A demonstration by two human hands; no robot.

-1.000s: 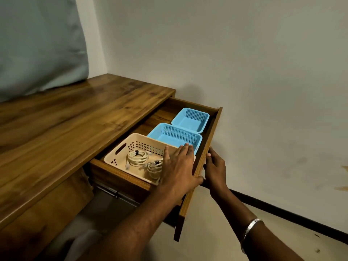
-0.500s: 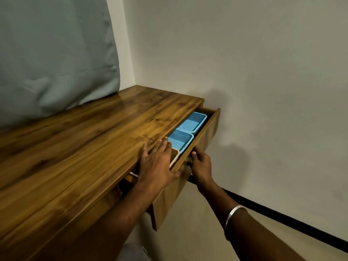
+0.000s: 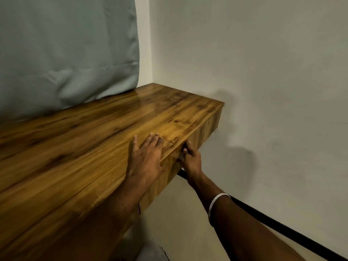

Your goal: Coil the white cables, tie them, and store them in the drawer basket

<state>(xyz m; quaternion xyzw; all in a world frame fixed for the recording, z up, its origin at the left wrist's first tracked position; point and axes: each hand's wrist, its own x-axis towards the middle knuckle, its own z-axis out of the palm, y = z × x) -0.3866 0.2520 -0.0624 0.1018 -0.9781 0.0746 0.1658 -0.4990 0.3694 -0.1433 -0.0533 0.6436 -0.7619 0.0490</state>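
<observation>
The drawer front (image 3: 195,140) sits flush under the near-right edge of the wooden surface (image 3: 84,147), its long axis running along that edge toward the wall corner. No gap shows along the stretch that can be seen, so I judge the drawer closed. The white cables and the basket are nowhere in sight; if they are stored, they lie behind that front panel, hidden from here.

The left hand (image 3: 146,157) lies flat on top of the surface right at its near-right edge, fingers (image 3: 153,141) straight and spread slightly, palm down, holding nothing. It looks like a bracing rest, not a grasp.

The right hand (image 3: 190,157) is just below and beside it, against the drawer front under the lip of the surface. Its fingers (image 3: 187,146) point up along the panel and touch it; a small pale shape shows by the fingers, too blurred to name. They seem pressed against the wood, not curled round anything, though from this angle the palm side is hidden. A silver bracelet (image 3: 216,201) sits on that wrist.

The relation that matters: the drawer lies directly in front of the right hand's fingers, and its travel is at right angles to the panel, in under the surface. The right hand is the nearer one to the front. Since the panel appears fully home, the storing step looks finished, and I would expect only a lifting away of both hands to be left.

A grey-blue curtain (image 3: 66,49) hangs over the far-left edge of the surface.
</observation>
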